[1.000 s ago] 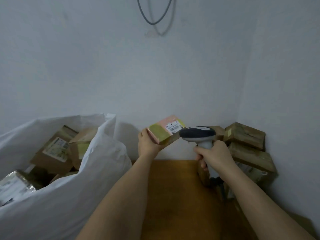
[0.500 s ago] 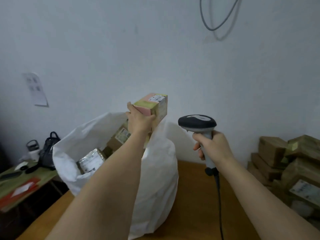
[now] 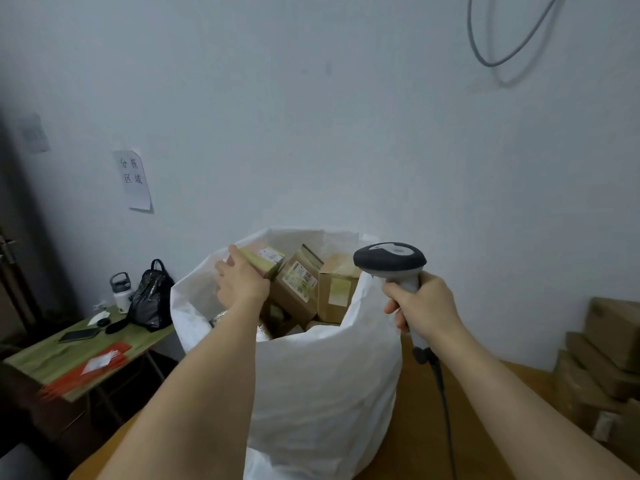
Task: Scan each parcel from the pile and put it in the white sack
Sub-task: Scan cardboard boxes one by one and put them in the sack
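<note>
My left hand (image 3: 240,285) grips a small pink and green box (image 3: 265,259) with a white label, held inside the open mouth of the white sack (image 3: 322,393). Several brown cardboard parcels (image 3: 299,284) lie in the sack beside it. My right hand (image 3: 424,304) grips the handle of a grey and black barcode scanner (image 3: 389,259), raised just right of the sack's rim, its cable hanging down. The parcel pile (image 3: 602,362) of brown boxes sits at the far right on the wooden table.
The sack stands on a wooden table (image 3: 491,431). To the left is a low green side table (image 3: 52,358) with a black bag (image 3: 150,296), a bottle (image 3: 121,291), a phone and red envelopes. A paper notice (image 3: 133,180) hangs on the wall.
My left hand has carried the small box from beside the scanner leftward and down into the sack's mouth. The view has turned left. The scanner stays raised in my right hand.
</note>
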